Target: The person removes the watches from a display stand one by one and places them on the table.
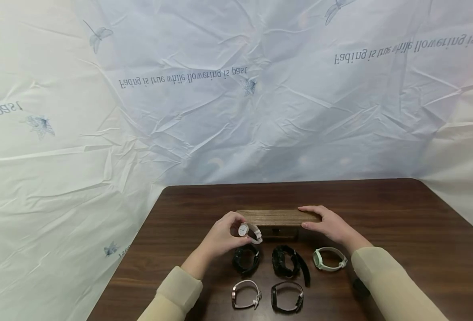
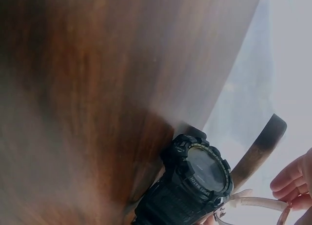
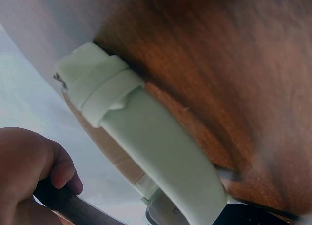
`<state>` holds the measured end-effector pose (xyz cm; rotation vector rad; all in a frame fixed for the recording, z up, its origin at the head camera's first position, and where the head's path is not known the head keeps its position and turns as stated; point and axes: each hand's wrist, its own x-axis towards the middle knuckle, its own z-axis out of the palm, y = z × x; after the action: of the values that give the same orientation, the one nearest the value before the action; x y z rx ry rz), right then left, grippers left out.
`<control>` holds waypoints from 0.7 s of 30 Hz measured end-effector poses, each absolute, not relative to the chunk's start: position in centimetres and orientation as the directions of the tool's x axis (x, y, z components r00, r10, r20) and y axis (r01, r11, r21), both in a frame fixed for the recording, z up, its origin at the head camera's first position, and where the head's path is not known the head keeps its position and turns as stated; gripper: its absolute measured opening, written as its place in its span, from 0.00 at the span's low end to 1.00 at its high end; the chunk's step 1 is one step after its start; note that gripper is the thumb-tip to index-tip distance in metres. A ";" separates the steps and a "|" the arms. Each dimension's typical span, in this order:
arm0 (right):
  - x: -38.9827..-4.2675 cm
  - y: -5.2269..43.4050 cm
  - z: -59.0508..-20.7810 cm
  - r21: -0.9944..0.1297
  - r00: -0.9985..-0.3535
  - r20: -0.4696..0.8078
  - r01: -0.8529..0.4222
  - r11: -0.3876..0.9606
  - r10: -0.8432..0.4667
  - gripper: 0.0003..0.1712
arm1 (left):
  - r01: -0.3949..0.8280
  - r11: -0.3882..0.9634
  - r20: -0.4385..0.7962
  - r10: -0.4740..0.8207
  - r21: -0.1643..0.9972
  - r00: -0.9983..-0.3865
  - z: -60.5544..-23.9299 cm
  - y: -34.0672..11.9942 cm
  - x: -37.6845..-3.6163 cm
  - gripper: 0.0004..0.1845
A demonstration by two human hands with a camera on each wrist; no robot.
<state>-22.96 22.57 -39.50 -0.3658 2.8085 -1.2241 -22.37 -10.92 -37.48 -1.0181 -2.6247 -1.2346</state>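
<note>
Your left hand [image 1: 220,238] pinches the white watch [image 1: 249,232] just in front of the wooden box [image 1: 278,217]. Your right hand [image 1: 329,225] grips the box lid, likely steadying it. Five watches lie nearer you.

Pale green rubber-strapped watch [image 3: 161,156]: dial cut off by frame edge. Small dark object [image 1: 360,287] beside right sleeve: unidentifiable.
</note>
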 end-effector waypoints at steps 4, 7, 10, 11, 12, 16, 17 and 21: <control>-23.0 22.6 -39.5 -0.728 -0.971 0.040 -0.190 0.659 -0.236 0.33 | 0.583 0.455 0.313 0.539 0.673 -0.782 -37.5 -10.7 -22.3 0.23; -22.9 22.6 -39.5 -0.727 -0.971 0.037 -0.188 0.660 -0.235 0.33 | 0.585 0.448 0.316 0.541 0.676 -0.779 -37.6 -10.6 -22.2 0.23; -22.9 22.5 -39.4 -0.725 -0.971 0.036 -0.187 0.663 -0.235 0.34 | 0.601 0.443 0.333 0.544 0.666 -0.770 -37.7 -10.4 -22.2 0.25; -22.9 22.5 -39.4 -0.724 -0.971 0.036 -0.187 0.664 -0.235 0.34 | 0.611 0.442 0.342 0.547 0.657 -0.764 -37.8 -10.4 -22.2 0.25; -22.9 22.5 -39.4 -0.723 -0.971 0.036 -0.188 0.665 -0.235 0.34 | 0.616 0.439 0.347 0.550 0.654 -0.760 -37.8 -10.3 -22.1 0.25; -23.0 22.5 -39.5 -0.720 -0.971 0.036 -0.189 0.667 -0.235 0.33 | 0.629 0.416 0.359 0.560 0.657 -0.746 -37.8 -10.1 -21.9 0.24; -23.0 22.5 -39.5 -0.721 -0.971 0.036 -0.188 0.667 -0.235 0.33 | 0.626 0.409 0.356 0.563 0.664 -0.746 -37.8 -10.0 -21.8 0.24; -23.1 22.6 -39.6 -0.720 -0.972 0.034 -0.185 0.669 -0.233 0.33 | 0.610 0.404 0.330 0.574 0.682 -0.749 -37.8 -9.7 -21.5 0.22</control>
<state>-23.12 22.56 -39.62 -0.3534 2.8135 -1.2032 -21.45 -9.67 -37.81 -1.0955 -2.5961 -1.2904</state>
